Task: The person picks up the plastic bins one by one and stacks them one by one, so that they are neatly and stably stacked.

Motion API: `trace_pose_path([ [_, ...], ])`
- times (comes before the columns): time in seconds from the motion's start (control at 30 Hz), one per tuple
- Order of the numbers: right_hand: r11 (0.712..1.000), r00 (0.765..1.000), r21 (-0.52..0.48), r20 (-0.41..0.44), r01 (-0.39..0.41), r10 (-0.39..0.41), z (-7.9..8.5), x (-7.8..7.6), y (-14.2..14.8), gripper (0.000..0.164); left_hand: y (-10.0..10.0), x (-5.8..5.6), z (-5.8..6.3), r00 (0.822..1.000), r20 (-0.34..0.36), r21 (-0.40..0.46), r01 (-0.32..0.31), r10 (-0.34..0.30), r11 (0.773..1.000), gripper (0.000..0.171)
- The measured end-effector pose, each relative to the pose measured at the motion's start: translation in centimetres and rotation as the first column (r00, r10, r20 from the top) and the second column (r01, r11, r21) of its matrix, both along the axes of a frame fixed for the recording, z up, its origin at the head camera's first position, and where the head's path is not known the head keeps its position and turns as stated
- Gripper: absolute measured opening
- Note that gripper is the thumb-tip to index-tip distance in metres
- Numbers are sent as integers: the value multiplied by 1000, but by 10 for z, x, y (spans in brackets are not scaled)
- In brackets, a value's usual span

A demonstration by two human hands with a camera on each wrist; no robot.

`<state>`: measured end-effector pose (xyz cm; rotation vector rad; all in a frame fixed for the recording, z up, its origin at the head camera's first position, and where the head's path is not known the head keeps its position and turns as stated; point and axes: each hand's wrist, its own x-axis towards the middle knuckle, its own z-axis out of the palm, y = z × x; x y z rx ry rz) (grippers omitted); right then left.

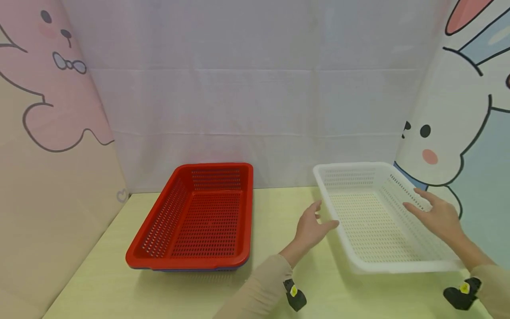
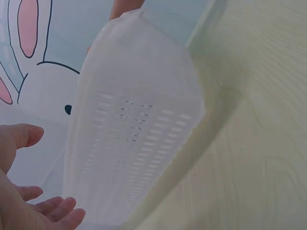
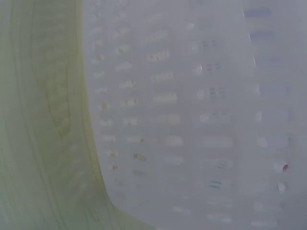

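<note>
A white perforated plastic basket [image 1: 368, 221] sits on the right side of the table. My left hand [image 1: 312, 226] is beside its left rim, fingers spread and thumb tip right at the rim. In the left wrist view, that hand [image 2: 29, 187] shows relaxed fingers close to the basket's slotted side wall [image 2: 129, 139]. Over the right rim is my right hand [image 1: 438, 217], thumb and fingers apart, overlapping the rim. The right wrist view is filled by the basket's slotted wall [image 3: 163, 105], with the right hand mostly hidden there.
A red perforated basket [image 1: 211, 261] stands on the left, stacked on a blue one [image 1: 235, 268] that shows only as a thin edge. The pale wooden table [image 1: 95, 274] meets a white cloth [image 1: 255, 97] behind and cartoon-printed side panels.
</note>
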<state>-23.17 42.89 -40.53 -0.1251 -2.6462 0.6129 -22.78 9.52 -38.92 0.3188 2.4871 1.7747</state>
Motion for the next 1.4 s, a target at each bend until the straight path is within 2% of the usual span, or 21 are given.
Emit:
trace_pose_path([
  [0.07,999,1000,29,15,18,-18,-5,-4,17,74,2,1,-2,1000,13,0,-7,7,1000,68],
  [0.13,1000,999,26,43,-16,15,-2,-3,26,74,4,1,-5,1000,28,5,-5,5,1000,70],
  [0.3,999,992,21,118,-50,48,20,10,15,70,10,5,-8,999,50,7,14,-14,1000,77],
  [0.4,999,988,26,153,-31,27,26,15,7,71,14,8,-9,998,57,-3,22,-22,1000,80],
  [0.5,1000,985,18,174,-15,12,26,16,6,73,17,10,-10,997,61,3,37,-37,999,81],
  [0.67,999,981,8,185,-53,51,23,14,12,67,20,13,-12,997,56,-9,61,-60,998,84],
  [0.87,992,986,87,145,-93,80,17,12,22,54,24,13,-14,998,47,-41,53,-51,998,87],
  [1.0,990,986,101,143,-101,86,17,12,25,50,25,13,-15,998,38,-28,59,-58,998,81],
  [1.2,991,984,95,161,-97,81,19,13,26,49,24,11,-14,996,1,5,92,-92,996,59],
  [1.4,995,987,75,146,-72,61,22,14,23,46,19,8,-9,995,-21,-51,99,-100,994,52],
])
